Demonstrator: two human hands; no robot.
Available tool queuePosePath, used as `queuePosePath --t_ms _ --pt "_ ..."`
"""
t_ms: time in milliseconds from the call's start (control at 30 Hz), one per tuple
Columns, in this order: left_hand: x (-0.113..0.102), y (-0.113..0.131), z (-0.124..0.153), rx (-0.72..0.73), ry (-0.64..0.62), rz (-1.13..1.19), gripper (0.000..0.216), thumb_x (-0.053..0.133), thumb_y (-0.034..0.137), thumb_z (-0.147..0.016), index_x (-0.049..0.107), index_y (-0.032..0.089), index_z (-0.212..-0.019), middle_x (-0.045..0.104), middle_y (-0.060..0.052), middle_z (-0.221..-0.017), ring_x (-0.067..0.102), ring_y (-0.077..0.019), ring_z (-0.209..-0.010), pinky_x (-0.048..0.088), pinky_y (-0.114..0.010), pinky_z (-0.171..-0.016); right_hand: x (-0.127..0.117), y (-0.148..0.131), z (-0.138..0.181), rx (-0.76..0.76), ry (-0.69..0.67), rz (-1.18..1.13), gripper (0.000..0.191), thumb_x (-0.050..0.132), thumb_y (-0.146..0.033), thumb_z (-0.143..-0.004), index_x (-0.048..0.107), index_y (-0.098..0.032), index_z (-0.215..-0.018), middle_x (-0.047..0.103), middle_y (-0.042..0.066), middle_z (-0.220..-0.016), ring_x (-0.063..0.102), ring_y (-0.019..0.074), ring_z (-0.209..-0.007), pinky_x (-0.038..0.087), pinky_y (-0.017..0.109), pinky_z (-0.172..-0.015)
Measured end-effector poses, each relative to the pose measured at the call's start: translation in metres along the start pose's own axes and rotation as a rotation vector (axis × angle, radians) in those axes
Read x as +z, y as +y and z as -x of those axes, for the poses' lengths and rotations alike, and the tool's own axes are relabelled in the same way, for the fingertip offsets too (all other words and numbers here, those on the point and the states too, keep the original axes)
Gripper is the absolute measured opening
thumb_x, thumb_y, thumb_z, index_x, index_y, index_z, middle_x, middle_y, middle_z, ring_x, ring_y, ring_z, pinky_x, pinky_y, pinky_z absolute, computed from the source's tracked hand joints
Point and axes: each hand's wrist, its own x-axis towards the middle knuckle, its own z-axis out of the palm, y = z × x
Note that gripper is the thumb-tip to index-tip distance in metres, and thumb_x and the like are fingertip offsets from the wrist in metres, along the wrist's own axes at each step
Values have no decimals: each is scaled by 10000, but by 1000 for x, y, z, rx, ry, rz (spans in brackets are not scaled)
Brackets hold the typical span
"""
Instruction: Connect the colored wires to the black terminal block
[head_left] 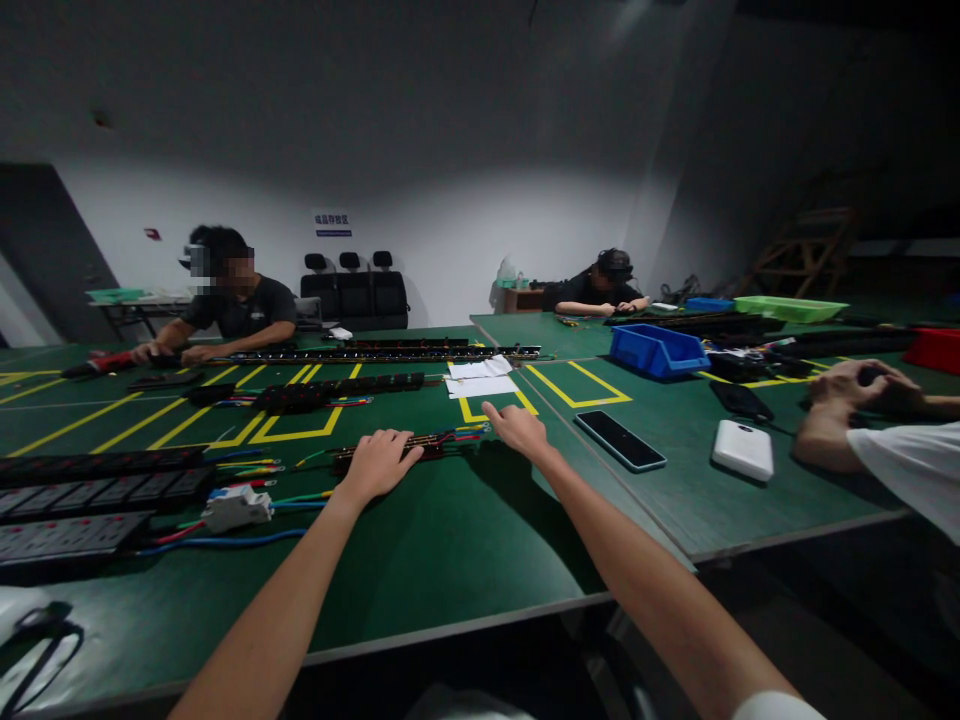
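Observation:
My left hand [379, 462] lies on a short black socket strip with coloured wires [427, 444] on the green table [450, 540], its fingers curled over the strip's left part. My right hand [516, 427] rests at the strip's right end near the wire tips, with the forefinger stretched forward and the other fingers loosely bent. Whether either hand actually grips the strip is not clear.
Black power strips [82, 495] and a white breaker with wires [236, 507] lie at left. A phone [619, 440], a white box [742, 449], a blue bin [658, 350] and papers [480, 378] sit right and ahead. Three other people work around the tables.

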Motion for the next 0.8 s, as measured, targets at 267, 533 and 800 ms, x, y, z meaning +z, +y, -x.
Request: queuePosePath --t_ms 267,533,800 --pt "2 2 5 28 99 6 509 343 557 -1007 615 219 -1271 663 -99 -1225 590 -260 -1114 420 -410 -946 5 -2 3 -30 -50 92 752 207 -675 -984 755 -160 -981 726 190 -1058 679 302 -1020 473 348 -824" --pt "-10 7 8 56 119 10 351 470 457 -988 653 206 -1151 655 -84 -1174 561 -240 -1097 409 -397 -938 0 -2 6 -11 3 57 708 226 -622 -1000 754 -156 -925 727 182 -1029 683 288 -953 464 334 -786" --pt "-27 4 5 58 -13 44 298 496 410 -975 651 214 -1138 664 -72 -1090 578 -225 -1032 455 -341 -866 -11 -9 15 -20 153 -75 624 295 -571 -994 746 -177 -819 730 148 -905 662 254 -827 379 283 -642"
